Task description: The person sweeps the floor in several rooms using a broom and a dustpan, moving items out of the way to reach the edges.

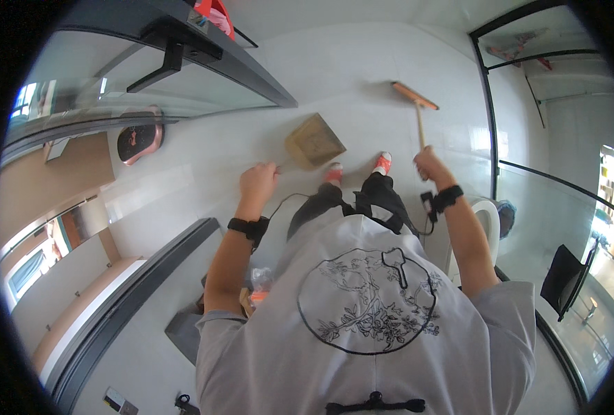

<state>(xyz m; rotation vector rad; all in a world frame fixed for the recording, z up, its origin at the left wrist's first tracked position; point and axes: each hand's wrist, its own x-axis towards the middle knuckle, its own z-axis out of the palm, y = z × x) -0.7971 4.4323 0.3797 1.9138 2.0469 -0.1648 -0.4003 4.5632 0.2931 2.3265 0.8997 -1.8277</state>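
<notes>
My right hand is closed around the wooden handle of a broom. The broom's orange-brown head lies ahead of my feet, to the right, on the pale floor. My left hand is closed in a fist at the handle end of a yellowish dustpan. Its handle is mostly hidden by the hand. The dustpan sits just in front of my left shoe, its open side facing away to the right, apart from the broom head. Dark straps with small devices circle both wrists.
A black-framed glass door with a lever handle stands at upper left, by a pink and black oval object. Glass panels in a black frame rise at right. A white toilet rim shows beside my right forearm. Behind my left arm is a grey bin-like object.
</notes>
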